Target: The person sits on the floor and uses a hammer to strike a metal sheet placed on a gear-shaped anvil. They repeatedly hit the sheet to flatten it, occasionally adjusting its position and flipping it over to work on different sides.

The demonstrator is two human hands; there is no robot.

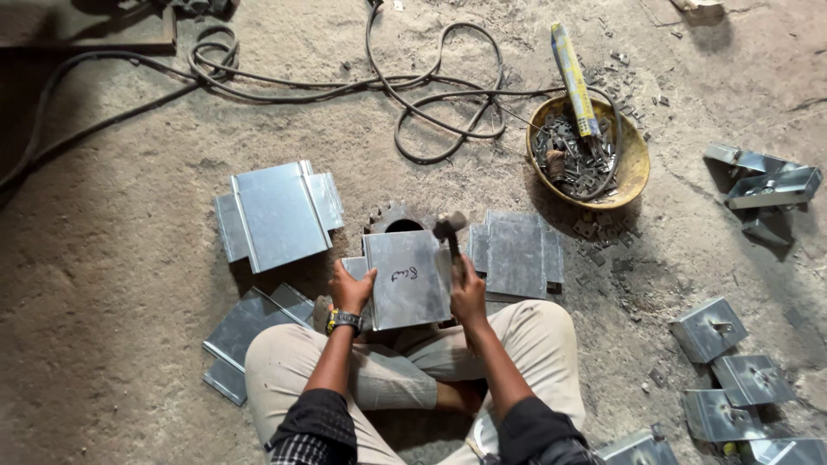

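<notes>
A galvanised sheet panel is being steadied at frame centre, over a toothed gear-like block showing at its 12 o'clock edge. The left hand is being pressed on the panel's 9 o'clock edge, fingers wrapped over it. A hammer is being gripped by the right hand, fingers closed tight round the handle, head poised over the panel's 1 o'clock corner.

Progress, judged: bent panels are being stacked at 10 o'clock and 3 o'clock; flat-looking sheets are being kept at 8 o'clock, seemingly unworked. Small folded brackets are lying at 4 o'clock, a bowl of scrap bits at 1 o'clock. Roughly mid-batch.
</notes>
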